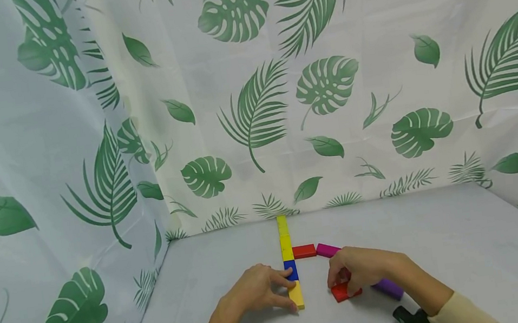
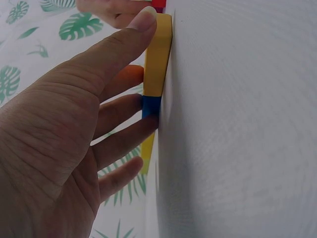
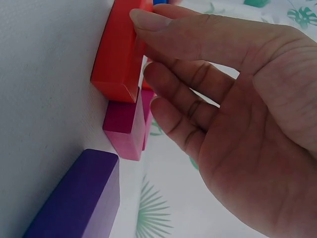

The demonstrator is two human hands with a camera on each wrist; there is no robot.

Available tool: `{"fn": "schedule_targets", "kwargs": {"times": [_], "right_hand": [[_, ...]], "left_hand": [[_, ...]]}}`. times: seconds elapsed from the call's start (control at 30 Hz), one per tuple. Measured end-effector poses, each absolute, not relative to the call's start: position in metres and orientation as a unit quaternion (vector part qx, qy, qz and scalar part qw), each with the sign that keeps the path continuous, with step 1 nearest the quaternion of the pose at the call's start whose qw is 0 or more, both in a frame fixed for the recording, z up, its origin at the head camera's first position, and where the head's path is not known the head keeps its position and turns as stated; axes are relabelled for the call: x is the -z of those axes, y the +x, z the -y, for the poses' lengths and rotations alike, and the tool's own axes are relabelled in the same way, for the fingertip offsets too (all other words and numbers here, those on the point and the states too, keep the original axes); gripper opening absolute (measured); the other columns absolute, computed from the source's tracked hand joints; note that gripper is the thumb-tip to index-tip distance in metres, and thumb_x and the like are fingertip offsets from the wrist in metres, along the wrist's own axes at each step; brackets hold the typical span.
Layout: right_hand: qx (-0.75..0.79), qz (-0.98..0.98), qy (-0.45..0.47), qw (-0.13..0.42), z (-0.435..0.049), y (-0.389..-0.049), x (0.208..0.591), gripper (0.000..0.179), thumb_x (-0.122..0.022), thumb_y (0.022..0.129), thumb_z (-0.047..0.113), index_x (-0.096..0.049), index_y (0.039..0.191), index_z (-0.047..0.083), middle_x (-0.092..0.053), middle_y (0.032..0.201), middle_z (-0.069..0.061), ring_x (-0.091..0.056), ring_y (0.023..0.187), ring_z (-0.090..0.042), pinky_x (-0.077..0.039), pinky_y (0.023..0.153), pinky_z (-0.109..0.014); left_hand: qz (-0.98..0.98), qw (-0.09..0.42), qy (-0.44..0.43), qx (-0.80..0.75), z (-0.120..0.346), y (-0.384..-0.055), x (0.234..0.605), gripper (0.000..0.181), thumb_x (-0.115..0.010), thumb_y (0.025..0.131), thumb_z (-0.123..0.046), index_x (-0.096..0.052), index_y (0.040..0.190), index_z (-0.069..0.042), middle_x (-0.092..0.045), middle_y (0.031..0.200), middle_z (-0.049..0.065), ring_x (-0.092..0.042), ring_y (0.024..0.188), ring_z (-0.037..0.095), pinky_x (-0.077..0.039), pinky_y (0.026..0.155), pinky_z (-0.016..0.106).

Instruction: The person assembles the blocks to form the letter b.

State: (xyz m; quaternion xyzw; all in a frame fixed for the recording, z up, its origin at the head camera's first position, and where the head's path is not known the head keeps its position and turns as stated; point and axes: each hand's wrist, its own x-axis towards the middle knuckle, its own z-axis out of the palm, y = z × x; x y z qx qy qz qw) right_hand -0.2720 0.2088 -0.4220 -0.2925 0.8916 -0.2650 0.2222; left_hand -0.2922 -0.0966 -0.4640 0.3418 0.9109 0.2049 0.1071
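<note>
Four wooden blocks make a straight row: two yellow ones (image 1: 284,237) at the far end, a blue block (image 1: 291,273), then a nearer yellow block (image 1: 296,297). My left hand (image 1: 261,288) rests along the row's left side, thumb at the near yellow block and loosely straight fingers by the blue one. To the right, my right hand (image 1: 363,264) pinches a red block (image 3: 116,49) between thumb and fingers, close over the table. Magenta blocks (image 3: 124,129) and a purple block (image 3: 79,198) lie beyond and beside it, partly hidden by my right hand in the head view.
Another red block (image 1: 304,251) extends right from the row toward a magenta block (image 1: 328,250). The white table (image 1: 471,242) meets a leaf-printed curtain (image 1: 363,169) at the back and sides. Black wrist devices (image 1: 409,319) are at both forearms.
</note>
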Motion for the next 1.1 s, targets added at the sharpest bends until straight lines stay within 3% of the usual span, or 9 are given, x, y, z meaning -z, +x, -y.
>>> {"fn": "schedule_targets", "kwargs": {"times": [1.1], "right_hand": [[0.265, -0.891, -0.297, 0.216, -0.2099, -0.2716, 0.4207, 0.034, -0.086, 0.08, 0.0, -0.082, 0.101, 0.027, -0.066, 0.092, 0.008, -0.059, 0.088, -0.015, -0.054, 0.073, -0.024]], "left_hand": [[-0.911, 0.104, 0.344, -0.203, 0.0965, -0.291, 0.4624, 0.057, -0.082, 0.074, -0.067, -0.075, 0.125, -0.04, -0.064, 0.138, -0.021, -0.061, 0.132, 0.006, -0.05, 0.102, 0.029]]}}
